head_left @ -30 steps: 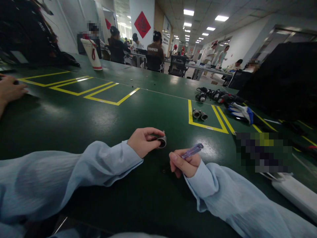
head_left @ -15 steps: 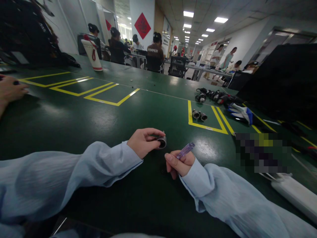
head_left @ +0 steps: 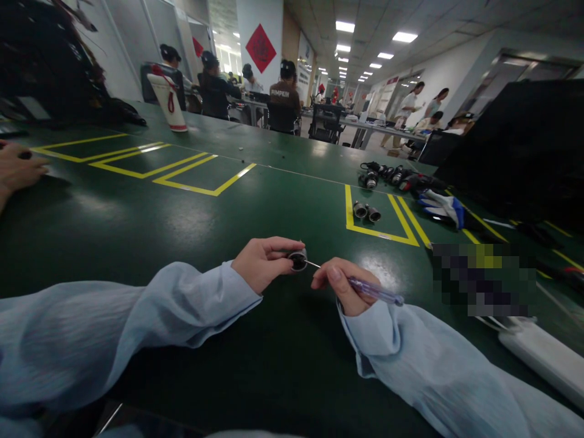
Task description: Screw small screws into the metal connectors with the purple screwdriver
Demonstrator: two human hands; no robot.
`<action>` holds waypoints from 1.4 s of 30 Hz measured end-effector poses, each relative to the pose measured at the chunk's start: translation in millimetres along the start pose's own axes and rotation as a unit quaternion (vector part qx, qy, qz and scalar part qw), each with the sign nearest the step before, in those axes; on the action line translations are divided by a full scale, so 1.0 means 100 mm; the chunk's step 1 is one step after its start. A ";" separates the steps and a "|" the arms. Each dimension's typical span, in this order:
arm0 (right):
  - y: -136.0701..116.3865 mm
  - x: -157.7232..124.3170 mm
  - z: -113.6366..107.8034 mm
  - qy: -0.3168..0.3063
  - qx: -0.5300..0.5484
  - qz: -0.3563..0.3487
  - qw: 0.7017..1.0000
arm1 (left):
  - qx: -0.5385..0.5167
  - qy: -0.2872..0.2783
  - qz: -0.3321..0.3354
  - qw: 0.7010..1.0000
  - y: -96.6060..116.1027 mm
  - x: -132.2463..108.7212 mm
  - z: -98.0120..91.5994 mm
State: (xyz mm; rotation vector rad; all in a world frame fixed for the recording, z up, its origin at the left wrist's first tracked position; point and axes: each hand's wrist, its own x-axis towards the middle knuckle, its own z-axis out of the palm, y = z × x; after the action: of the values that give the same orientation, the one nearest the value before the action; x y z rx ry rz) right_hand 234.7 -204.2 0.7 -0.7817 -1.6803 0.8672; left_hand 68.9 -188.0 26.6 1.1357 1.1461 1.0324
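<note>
- Right hand (head_left: 344, 283): fingers closed around a screwdriver (head_left: 374, 289), purple clear handle toward the sleeve, thin shaft pointing left.
- Left hand (head_left: 260, 264): thumb and fingers pinching a metal ring (head_left: 298, 259) at its left side.
- Ring position: before the person, left of the right hand; shaft end at its mouth, contact too small to tell.
- Table (head_left: 205, 365): green, beneath both hands.
- Two metal fittings (head_left: 360, 210): side by side within yellow tape (head_left: 383, 236).
- Glove (head_left: 440, 208): white and blue, right of the tape.
- Co-worker's hand (head_left: 20, 167): left edge.
- Cup (head_left: 179, 115): white, red-trimmed, far left.
- Seated people (head_left: 283, 92): background.
</note>
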 end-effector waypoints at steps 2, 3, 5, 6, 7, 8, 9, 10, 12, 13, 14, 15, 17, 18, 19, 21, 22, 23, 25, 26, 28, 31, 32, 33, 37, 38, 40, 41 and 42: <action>0.00 0.00 0.00 -0.004 -0.045 -0.049 0.998 | -0.001 0.002 -0.004 1.000 0.00 0.00 0.00; 0.01 0.00 0.01 -0.012 -0.063 -0.071 0.995 | 0.000 0.003 -0.006 1.000 0.00 0.00 0.01; 0.01 0.01 0.02 -0.035 -0.098 -0.109 0.989 | 0.001 0.008 -0.009 1.000 0.01 0.00 0.01; 0.02 0.01 0.02 -0.043 -0.112 -0.126 0.985 | 0.001 0.009 -0.009 1.000 0.02 -0.01 0.02; 0.02 0.01 0.03 -0.048 -0.124 -0.143 0.981 | 0.001 0.011 -0.009 1.000 0.02 -0.01 0.03; 0.03 0.01 0.04 -0.050 -0.136 -0.158 0.977 | 0.002 0.013 -0.009 1.000 0.03 -0.02 0.03; 0.04 0.02 0.04 -0.051 -0.145 -0.174 0.973 | 0.004 0.015 -0.009 1.000 0.04 -0.02 0.04; 0.05 0.02 0.05 -0.051 -0.155 -0.190 0.968 | 0.008 0.017 -0.008 1.000 0.04 -0.02 0.04; 0.08 0.04 0.06 -0.051 -0.174 -0.218 0.959 | 0.019 0.019 0.000 1.000 0.04 -0.02 0.05; 0.08 0.04 0.06 -0.052 -0.183 -0.231 0.954 | 0.024 0.018 0.006 1.000 0.03 -0.02 0.05; 0.09 0.05 0.06 -0.053 -0.190 -0.242 0.950 | 0.028 0.015 0.013 0.999 0.03 -0.02 0.04; 0.09 0.06 0.06 -0.054 -0.198 -0.250 0.946 | 0.032 0.012 0.020 0.999 0.02 -0.02 0.04; 0.09 0.06 0.06 -0.063 -0.215 -0.255 0.941 | 0.038 0.007 0.035 0.999 0.00 -0.01 0.03; 0.08 0.06 0.06 -0.068 -0.222 -0.257 0.938 | 0.042 0.006 0.042 0.998 -0.01 -0.01 0.03; 0.08 0.06 0.06 -0.073 -0.229 -0.260 0.935 | 0.047 0.005 0.051 0.998 -0.02 -0.01 0.03; 0.06 0.06 0.06 -0.079 -0.238 -0.270 0.930 | 0.057 0.006 0.064 0.996 -0.03 -0.01 0.03; 0.05 0.06 0.06 -0.078 -0.240 -0.276 0.927 | 0.061 0.008 0.070 0.996 -0.03 -0.02 0.04; 0.04 0.06 0.06 -0.078 -0.242 -0.281 0.925 | 0.064 0.009 0.076 0.995 -0.03 -0.02 0.04; 0.01 0.06 0.07 -0.081 -0.249 -0.282 0.923 | 0.071 0.010 0.088 0.994 -0.03 -0.03 0.04; 0.00 0.06 0.07 -0.084 -0.253 -0.282 0.922 | 0.074 0.010 0.094 0.993 -0.02 -0.03 0.04; -0.01 0.05 0.07 -0.088 -0.261 -0.283 0.919 | 0.081 0.007 0.106 0.991 -0.02 -0.03 0.04; -0.02 0.05 0.08 -0.084 -0.272 -0.294 0.912 | 0.090 0.007 0.123 0.988 -0.02 -0.03 0.05; -0.02 0.05 0.08 -0.082 -0.278 -0.298 0.910 | 0.093 0.008 0.128 0.987 -0.02 -0.03 0.05; -0.02 0.05 0.08 -0.082 -0.284 -0.300 0.907 | 0.095 0.007 0.131 0.987 -0.02 -0.03 0.05; -0.02 0.05 0.09 -0.080 -0.280 -0.302 0.908 | 0.098 0.008 0.123 0.987 -0.03 -0.03 0.05; -0.02 0.05 0.08 -0.078 -0.276 -0.303 0.909 | 0.097 0.008 0.119 0.988 -0.03 -0.03 0.04; -0.02 0.05 0.08 -0.076 -0.275 -0.305 0.909 | 0.094 0.009 0.116 0.989 -0.04 -0.02 0.04; -0.02 0.05 0.08 -0.075 -0.277 -0.305 0.908 | 0.093 0.010 0.117 0.989 -0.05 -0.02 0.04; -0.02 0.05 0.08 -0.075 -0.280 -0.307 0.907 | 0.094 0.011 0.119 0.988 -0.05 -0.02 0.04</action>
State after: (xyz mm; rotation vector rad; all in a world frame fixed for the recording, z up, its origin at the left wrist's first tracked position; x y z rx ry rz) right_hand 225.4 -202.5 3.4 -0.4962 -2.1760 -0.0096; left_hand 72.7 -191.1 22.2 1.4398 1.1639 1.1380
